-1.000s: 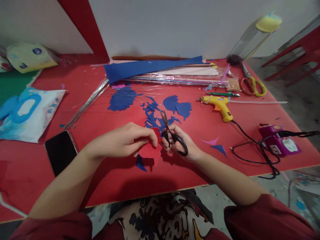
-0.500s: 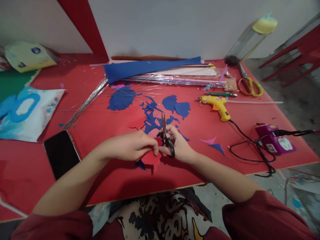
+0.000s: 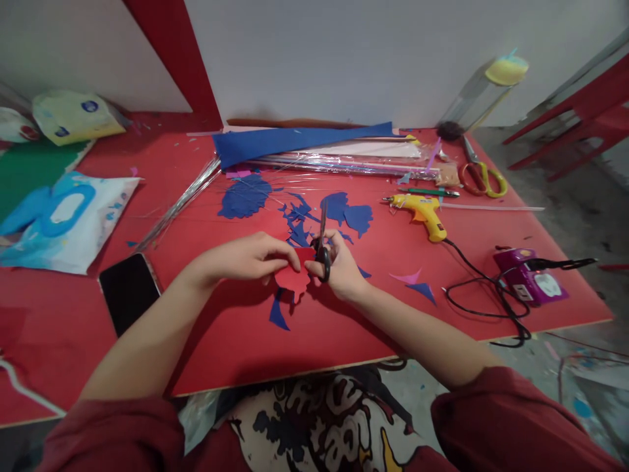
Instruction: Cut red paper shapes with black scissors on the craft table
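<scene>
Between thumb and fingers, my left hand [image 3: 260,257] pinches a piece of red paper [image 3: 293,278] with a ragged, wavy lower edge. My right hand [image 3: 340,265] is wrapped round black-handled scissors [image 3: 322,252] just right of the paper. Their blades point up, away from me, and look blurred and close together. Blue paper scraps [image 3: 298,219] lie beyond my hands, partly hidden by them. A cut blue shape with a jagged edge [image 3: 246,195] rests to the left of these, two smaller blue ones [image 3: 358,218] to the right. Another blue scrap [image 3: 279,314] lies below the red paper.
At right are a yellow glue gun [image 3: 426,213], a green-cased cutter [image 3: 430,192], red-and-yellow scissors [image 3: 484,178] and a purple power box [image 3: 533,275] with black cables. A phone [image 3: 128,292] and a wipes pack [image 3: 73,219] lie left. Wires and blue sheets [image 3: 299,141] line the wall.
Both hands, with the red paper and the scissors, have shifted up and slightly left over the table. More of the blue scrap below them shows. The whole view has tilted slightly.
</scene>
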The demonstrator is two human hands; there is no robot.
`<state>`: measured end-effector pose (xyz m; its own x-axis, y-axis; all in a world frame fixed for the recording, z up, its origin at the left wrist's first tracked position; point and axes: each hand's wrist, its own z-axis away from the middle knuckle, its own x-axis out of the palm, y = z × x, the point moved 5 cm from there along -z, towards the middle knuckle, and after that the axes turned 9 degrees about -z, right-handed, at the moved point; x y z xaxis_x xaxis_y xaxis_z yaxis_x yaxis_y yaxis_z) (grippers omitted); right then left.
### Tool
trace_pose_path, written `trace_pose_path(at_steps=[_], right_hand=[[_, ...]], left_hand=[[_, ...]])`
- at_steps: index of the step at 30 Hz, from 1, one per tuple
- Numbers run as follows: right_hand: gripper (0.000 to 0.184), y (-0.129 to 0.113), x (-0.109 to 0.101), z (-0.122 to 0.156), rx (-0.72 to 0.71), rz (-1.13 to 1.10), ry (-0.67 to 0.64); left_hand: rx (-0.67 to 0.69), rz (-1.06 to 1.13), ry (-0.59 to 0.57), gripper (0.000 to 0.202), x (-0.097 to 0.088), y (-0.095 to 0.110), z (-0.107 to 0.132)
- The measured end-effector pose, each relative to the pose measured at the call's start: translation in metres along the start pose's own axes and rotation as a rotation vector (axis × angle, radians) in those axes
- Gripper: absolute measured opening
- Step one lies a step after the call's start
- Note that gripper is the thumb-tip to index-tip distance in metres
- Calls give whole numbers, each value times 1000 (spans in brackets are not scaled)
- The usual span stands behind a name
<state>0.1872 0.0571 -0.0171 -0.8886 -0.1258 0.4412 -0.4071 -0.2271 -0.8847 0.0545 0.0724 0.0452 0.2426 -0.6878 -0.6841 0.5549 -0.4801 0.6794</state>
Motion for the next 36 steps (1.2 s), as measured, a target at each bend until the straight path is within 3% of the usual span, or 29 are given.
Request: trace_pose_path(at_steps=[4,7,9,11,14,19,24,36], right_hand=[[47,-3,-7,-10,-116,-73,195],[47,0,-11,-12,-139,-104,248],[48,1,-14,-11,-144,-115,283],[49,3,-17,-10,-145,-118,310],[50,2,-18,-8,-162,-105,319],[50,1,-17,-4,-173,-62,299],[48,2,-17,-4,-157,-71,278],[44,-2,-19,-6,-130,-156,239]], left_hand=[[-147,151,347,12,-18,-15,4],[-146,228,567,11,-23,-22,6],[-114,215,553,23,-19,-22,4],[-78,204,443,32,-11,-19,-1],[-40,196,301,25,3,-14,-11],[-124,301,367,17,18,-21,-22],[-115,179,466,16,18,-22,-21],[-89,61,428,33,8,-12,-12]])
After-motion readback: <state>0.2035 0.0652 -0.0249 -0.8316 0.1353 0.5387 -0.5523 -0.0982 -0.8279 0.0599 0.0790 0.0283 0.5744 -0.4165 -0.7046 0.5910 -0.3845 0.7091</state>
